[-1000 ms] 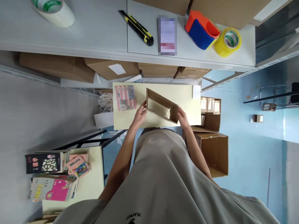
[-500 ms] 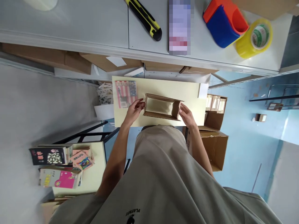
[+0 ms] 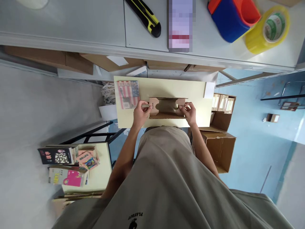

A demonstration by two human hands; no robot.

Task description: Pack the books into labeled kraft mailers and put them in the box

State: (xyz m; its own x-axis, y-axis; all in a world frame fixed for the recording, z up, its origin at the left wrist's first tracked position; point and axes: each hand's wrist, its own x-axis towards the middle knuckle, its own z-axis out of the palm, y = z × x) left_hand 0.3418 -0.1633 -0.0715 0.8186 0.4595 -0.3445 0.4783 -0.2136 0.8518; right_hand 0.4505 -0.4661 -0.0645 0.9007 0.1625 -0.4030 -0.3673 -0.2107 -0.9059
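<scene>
A small open cardboard box (image 3: pixel 167 116) lies on the pale yellow tabletop (image 3: pixel 200 105), its long sides standing up and its short flaps tilted inward. My left hand (image 3: pixel 141 114) is closed on the box's left end, pinching a flap there with thumb and fingers. At the opposite end, my right hand (image 3: pixel 189 114) pinches the right flap, the fingertips partly hiding it. Left of the box, close to my left hand, is a magazine (image 3: pixel 128 92) with red and white stripes.
A grey shelf (image 3: pixel 95 28) crosses in front, holding a utility knife (image 3: pixel 145 17), a tape dispenser (image 3: pixel 232 22) and yellow tape (image 3: pixel 254 39). Books (image 3: pixel 57 156) are stacked on a side table at lower left. Open cartons (image 3: pixel 220 152) stand on the right.
Both hands moved from the outside of the box's ends to pinch the end flaps. The left flap now leans inward over the opening, and the right one is tilted in too.
</scene>
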